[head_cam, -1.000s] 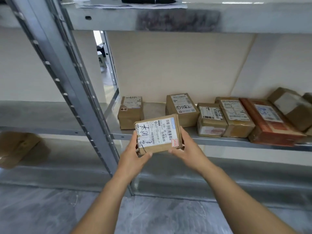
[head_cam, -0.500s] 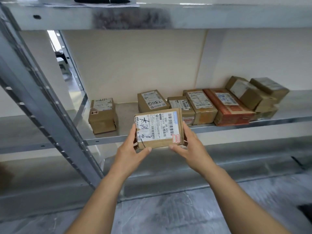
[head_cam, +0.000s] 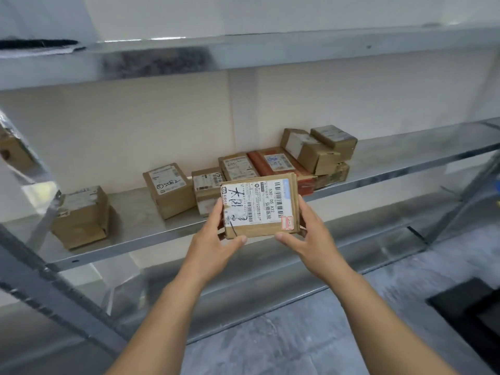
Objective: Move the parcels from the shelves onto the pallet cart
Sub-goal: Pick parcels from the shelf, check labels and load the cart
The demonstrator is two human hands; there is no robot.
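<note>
A small brown cardboard parcel (head_cam: 259,207) with a white barcode label is held in front of the shelf, clear of it. My left hand (head_cam: 216,239) grips its left edge, thumb under the front. My right hand (head_cam: 308,236) grips its right edge the same way. Several other brown parcels stand on the metal shelf (head_cam: 151,234) behind: one alone at the left (head_cam: 81,216), one with a label (head_cam: 169,189), a red-brown one (head_cam: 281,165), and a stacked pair at the right (head_cam: 319,150).
A grey shelf upright (head_cam: 54,285) slants across the lower left. Another shelf board (head_cam: 243,55) runs overhead. A dark flat object (head_cam: 470,312) lies on the grey floor at the lower right. The shelf's right half carries nothing.
My view has swung to the right and the shelf parcels have slid left in the picture. Both hands keep the same hold on the parcel.
</note>
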